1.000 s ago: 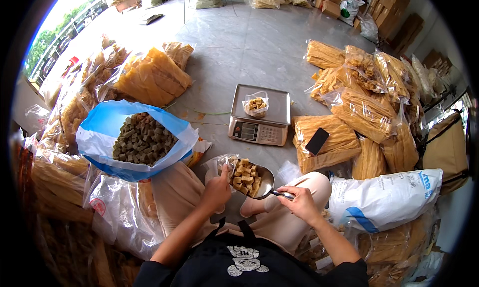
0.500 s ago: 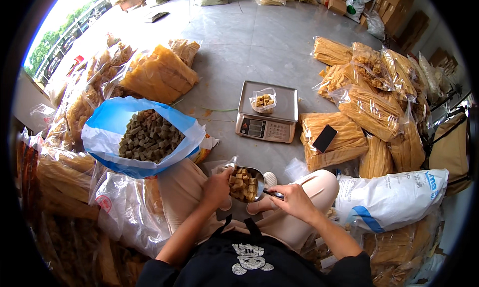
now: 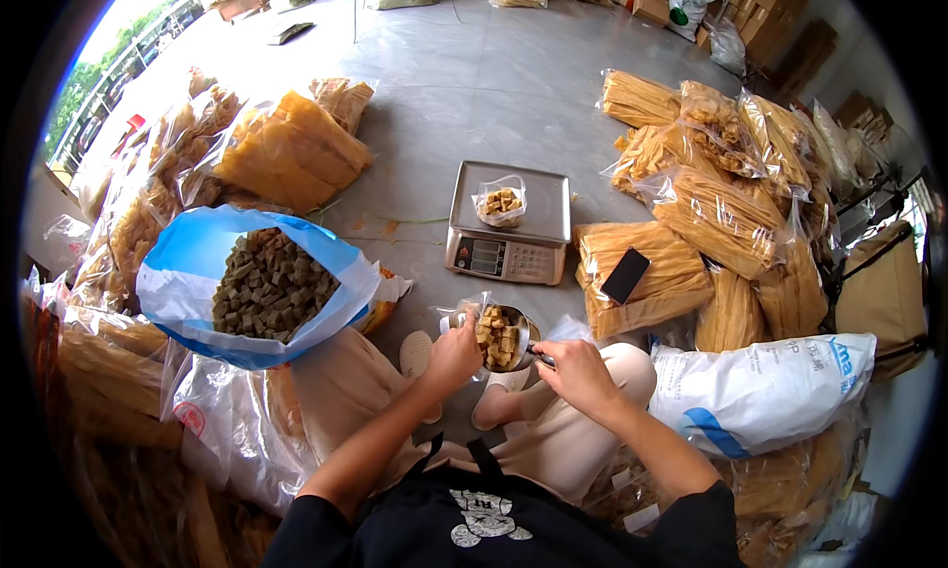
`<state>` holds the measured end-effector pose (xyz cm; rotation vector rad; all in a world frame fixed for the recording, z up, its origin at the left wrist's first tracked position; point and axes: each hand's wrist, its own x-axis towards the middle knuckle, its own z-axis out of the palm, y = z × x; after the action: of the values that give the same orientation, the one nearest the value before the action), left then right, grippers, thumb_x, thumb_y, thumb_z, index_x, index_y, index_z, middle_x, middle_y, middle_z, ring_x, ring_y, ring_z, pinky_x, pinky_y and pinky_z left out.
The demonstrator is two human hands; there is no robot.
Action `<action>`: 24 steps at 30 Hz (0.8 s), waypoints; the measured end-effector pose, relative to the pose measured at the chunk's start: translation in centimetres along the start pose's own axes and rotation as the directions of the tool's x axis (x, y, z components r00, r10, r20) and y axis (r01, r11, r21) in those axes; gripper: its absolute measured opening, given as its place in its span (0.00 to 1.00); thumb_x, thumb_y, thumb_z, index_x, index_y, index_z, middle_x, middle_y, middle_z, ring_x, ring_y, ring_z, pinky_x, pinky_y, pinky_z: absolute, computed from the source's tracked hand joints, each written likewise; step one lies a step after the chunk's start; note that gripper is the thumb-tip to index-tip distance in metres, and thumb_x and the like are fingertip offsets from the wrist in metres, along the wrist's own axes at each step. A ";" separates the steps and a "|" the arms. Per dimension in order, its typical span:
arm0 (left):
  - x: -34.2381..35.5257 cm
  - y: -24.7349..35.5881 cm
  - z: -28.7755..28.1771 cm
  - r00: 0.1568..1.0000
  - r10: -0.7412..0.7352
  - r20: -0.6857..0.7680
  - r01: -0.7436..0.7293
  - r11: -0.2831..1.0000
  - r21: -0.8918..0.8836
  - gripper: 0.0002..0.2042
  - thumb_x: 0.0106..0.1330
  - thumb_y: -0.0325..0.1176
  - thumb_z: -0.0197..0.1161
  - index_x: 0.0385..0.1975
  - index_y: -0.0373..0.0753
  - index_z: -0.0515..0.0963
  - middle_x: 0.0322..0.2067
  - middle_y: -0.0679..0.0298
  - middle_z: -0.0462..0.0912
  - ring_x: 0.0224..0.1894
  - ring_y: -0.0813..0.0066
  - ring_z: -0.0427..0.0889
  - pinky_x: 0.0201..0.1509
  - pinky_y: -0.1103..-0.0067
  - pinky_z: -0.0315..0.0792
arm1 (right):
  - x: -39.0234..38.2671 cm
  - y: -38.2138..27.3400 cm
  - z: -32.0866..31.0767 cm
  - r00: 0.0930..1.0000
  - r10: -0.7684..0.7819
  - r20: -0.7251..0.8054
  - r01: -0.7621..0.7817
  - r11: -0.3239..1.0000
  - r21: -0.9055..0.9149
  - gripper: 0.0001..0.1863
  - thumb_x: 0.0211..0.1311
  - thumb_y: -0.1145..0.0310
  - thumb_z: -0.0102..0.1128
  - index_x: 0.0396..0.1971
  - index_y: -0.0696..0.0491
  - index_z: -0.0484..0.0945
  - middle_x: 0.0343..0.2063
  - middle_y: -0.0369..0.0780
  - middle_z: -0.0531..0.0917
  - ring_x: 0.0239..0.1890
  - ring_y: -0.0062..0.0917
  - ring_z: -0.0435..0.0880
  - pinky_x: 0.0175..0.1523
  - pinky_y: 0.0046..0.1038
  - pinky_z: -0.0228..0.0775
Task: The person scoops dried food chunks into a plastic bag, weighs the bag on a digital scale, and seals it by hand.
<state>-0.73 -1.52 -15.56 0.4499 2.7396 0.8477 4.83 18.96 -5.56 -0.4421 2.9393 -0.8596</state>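
My right hand (image 3: 578,372) is closed round the black handle of a metal scoop (image 3: 522,341), held above my lap and feet. Light brown cubes (image 3: 497,337) fill the scoop. At its left edge my left hand (image 3: 452,359) pinches a clear plastic bag (image 3: 481,300), whose mouth meets the scoop's rim; how far the scoop reaches inside is hard to see. In front stands a weighing scale (image 3: 509,260), with a small clear bag of similar cubes (image 3: 501,203) on its plate. To the left, an open blue and white sack (image 3: 360,242) holds dark greenish-brown cubes (image 3: 272,286).
Bagged yellow dried sticks (image 3: 716,212) are piled on the right, with a black phone (image 3: 625,276) on one bundle. More bags of dried sheets (image 3: 291,153) lie at left. Near my right knee lies a white printed sack (image 3: 765,390). Cardboard boxes (image 3: 770,15) stand at the back right.
Both hands have moved forward and to the right, carrying the scoop and clear bag closer to the scale. The whole view has shifted slightly. The cubes are still in the scoop.
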 end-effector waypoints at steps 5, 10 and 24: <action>4.1 0.5 2.7 0.991 -0.125 -0.048 0.117 0.983 -0.139 0.28 0.55 0.28 0.50 0.59 0.25 0.58 0.31 0.44 0.79 0.35 0.45 0.79 0.40 0.60 0.72 | 2.9 0.1 -0.8 0.987 -0.023 0.162 0.079 0.933 -0.352 0.06 0.50 0.72 0.59 0.28 0.56 0.75 0.21 0.46 0.78 0.26 0.40 0.81 0.32 0.36 0.75; 6.1 -0.6 4.2 0.966 -0.258 -0.014 0.250 0.946 -0.209 0.21 0.56 0.28 0.51 0.53 0.34 0.67 0.31 0.44 0.79 0.38 0.45 0.78 0.43 0.59 0.70 | 5.6 1.3 -2.7 0.954 -0.176 0.242 0.274 0.840 -0.468 0.03 0.48 0.74 0.55 0.24 0.56 0.75 0.22 0.44 0.79 0.24 0.36 0.83 0.29 0.31 0.77; 6.1 -6.5 9.6 0.975 -0.180 -0.126 0.144 0.956 -0.257 0.26 0.54 0.23 0.51 0.57 0.36 0.66 0.30 0.42 0.78 0.34 0.43 0.77 0.40 0.58 0.69 | 10.9 7.9 -0.4 0.869 -0.297 0.396 0.437 0.836 -0.332 0.04 0.50 0.76 0.53 0.27 0.55 0.74 0.25 0.45 0.79 0.27 0.35 0.83 0.30 0.32 0.76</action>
<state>-4.83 0.39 -27.88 0.1141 2.7030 1.2008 -7.71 22.41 -9.09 -1.0980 2.7333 -0.1280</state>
